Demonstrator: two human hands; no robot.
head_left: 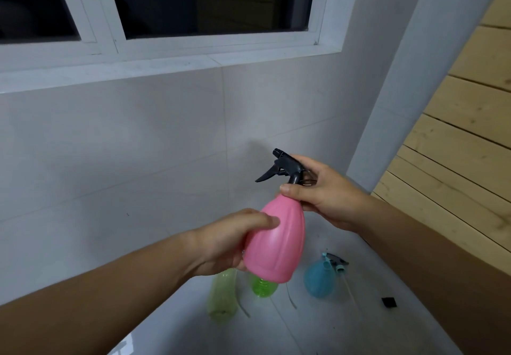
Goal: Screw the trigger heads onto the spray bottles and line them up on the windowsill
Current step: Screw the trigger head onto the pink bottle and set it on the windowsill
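Note:
A pink ribbed spray bottle (276,241) is held up in front of the tiled wall, tilted slightly. My left hand (229,241) wraps its lower body. My right hand (323,191) grips the neck, where a black trigger head (284,168) sits on top with its nozzle pointing left. On the floor below lie a pale yellow-green bottle (222,296), a bright green bottle (264,287) partly hidden behind the pink one, and a blue bottle (320,278) with a trigger head (336,262) lying against it. The white windowsill (166,68) runs above, bare.
A wooden slatted panel (456,147) rises on the right beside a grey wall corner. A small black square piece (389,302) lies on the grey floor near the blue bottle. Thin dip tubes (291,298) trail across the floor by the bottles.

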